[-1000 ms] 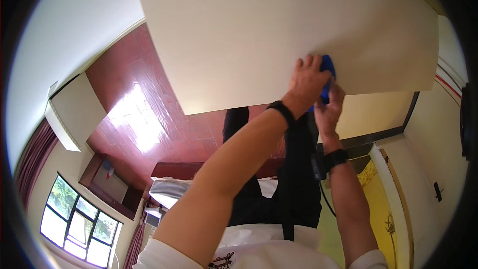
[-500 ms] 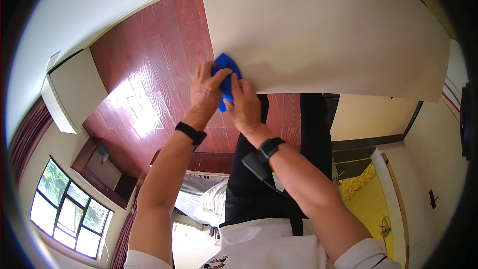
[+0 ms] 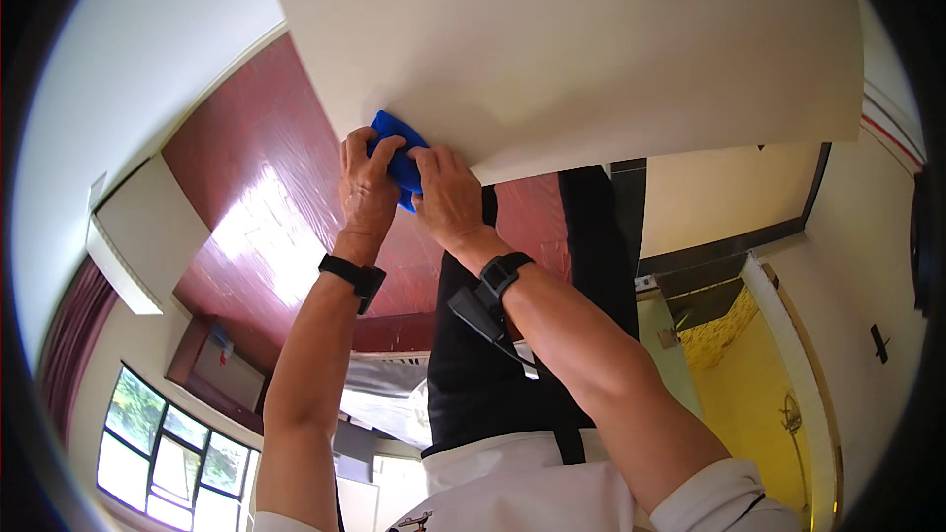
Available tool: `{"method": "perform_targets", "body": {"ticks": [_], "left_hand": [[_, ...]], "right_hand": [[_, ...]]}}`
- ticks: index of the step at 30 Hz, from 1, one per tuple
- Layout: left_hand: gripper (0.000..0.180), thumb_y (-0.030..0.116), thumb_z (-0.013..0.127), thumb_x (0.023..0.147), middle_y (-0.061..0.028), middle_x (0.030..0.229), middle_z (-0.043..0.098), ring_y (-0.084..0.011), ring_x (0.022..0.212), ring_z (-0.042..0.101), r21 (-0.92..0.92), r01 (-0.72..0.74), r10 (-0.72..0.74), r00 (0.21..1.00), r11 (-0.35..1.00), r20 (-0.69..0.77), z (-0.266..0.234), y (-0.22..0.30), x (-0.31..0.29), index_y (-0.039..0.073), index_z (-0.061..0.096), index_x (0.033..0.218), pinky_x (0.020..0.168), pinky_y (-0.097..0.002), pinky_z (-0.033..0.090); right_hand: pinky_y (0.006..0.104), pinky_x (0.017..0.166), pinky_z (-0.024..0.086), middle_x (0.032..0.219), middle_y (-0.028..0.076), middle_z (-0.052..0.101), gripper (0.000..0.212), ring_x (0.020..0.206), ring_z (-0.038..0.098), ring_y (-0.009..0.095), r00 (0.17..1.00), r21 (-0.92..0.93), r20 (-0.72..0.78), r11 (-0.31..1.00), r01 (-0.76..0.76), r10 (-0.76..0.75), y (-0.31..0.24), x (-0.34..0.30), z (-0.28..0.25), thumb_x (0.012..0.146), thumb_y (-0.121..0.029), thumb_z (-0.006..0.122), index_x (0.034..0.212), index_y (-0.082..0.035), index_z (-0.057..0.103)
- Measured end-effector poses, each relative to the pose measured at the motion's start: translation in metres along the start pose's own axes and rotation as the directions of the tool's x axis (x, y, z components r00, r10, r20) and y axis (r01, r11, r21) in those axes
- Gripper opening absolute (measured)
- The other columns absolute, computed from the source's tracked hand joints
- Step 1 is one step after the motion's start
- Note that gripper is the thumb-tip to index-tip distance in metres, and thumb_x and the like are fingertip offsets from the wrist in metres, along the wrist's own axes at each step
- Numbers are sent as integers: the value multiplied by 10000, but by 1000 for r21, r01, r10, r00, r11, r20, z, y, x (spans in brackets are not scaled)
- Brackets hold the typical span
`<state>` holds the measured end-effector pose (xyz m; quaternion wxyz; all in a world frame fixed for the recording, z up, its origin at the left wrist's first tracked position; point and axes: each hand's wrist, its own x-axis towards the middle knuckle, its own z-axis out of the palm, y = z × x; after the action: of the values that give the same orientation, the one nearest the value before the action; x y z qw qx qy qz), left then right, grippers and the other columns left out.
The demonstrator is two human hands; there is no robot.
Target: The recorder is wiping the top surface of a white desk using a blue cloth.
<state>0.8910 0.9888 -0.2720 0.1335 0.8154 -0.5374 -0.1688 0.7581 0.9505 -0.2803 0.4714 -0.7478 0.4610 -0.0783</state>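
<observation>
A blue cloth [image 3: 398, 160] is bunched between my two hands at the near left corner of a large cream-coloured board [image 3: 591, 59]. My left hand [image 3: 367, 182] grips the cloth from the left, its fingers curled round the fabric. From the right, my right hand [image 3: 451, 195] pinches the same cloth, thumb underneath and fingers against the board's edge. The far part of the cloth lies against the board's surface. Each wrist carries a black band, and a dark box with a cable hangs by the right one.
Below the board lies a reddish wood floor [image 3: 256, 128] with a bright glare patch. A pale cabinet [image 3: 153, 227] stands at the left, above a window [image 3: 172, 453]. My legs in black trousers [image 3: 601, 246] are beneath the board. A yellow-walled room [image 3: 749, 414] opens at lower right.
Both hands and the cloth have shifted a little left in view. The view has turned, and more of the board's left side now shows. Both hands keep hold of the cloth.
</observation>
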Motion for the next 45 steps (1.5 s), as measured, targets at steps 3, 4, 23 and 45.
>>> {"method": "perform_targets", "body": {"ticks": [3, 4, 23, 45], "left_hand": [[425, -84, 708, 699, -115, 1127, 596, -348, 1099, 594, -27, -67, 67, 998, 997, 11, 16, 37, 36, 158, 730, 1047, 842, -431, 555], [420, -80, 707, 701, -115, 1130, 597, -349, 1091, 593, -45, -99, 99, 995, 994, 9, 23, 52, 50, 160, 732, 1044, 846, -432, 553], [403, -36, 711, 704, -97, 1124, 597, -363, 1089, 560, -311, -450, 469, 883, 837, -15, 185, 378, 228, 197, 771, 1027, 885, -441, 555], [360, -4, 733, 686, -118, 1171, 591, -375, 1123, 544, -233, -277, 261, 960, 932, -99, 55, 95, 148, 166, 759, 1002, 928, -448, 521]], "right_hand": [[470, 828, 553, 1092, 125, 593, 589, 1002, 631, 374, 997, 17, -64, 999, -52, 53, 25, 13, -39, 678, -12, 810, 1208, -118, 575], [459, 836, 548, 1083, 122, 585, 581, 1006, 623, 363, 992, 1, -117, 999, -35, 35, 36, 19, -53, 673, -29, 818, 1193, -117, 574], [483, 883, 545, 1119, 163, 625, 572, 1029, 637, 399, 804, -34, -583, 985, -171, 119, 259, 50, -335, 709, -98, 824, 1237, -119, 606], [438, 855, 548, 1045, 142, 659, 529, 991, 653, 384, 904, -29, -426, 999, -40, 24, 62, 82, -102, 636, 26, 840, 1118, -81, 652]]}}
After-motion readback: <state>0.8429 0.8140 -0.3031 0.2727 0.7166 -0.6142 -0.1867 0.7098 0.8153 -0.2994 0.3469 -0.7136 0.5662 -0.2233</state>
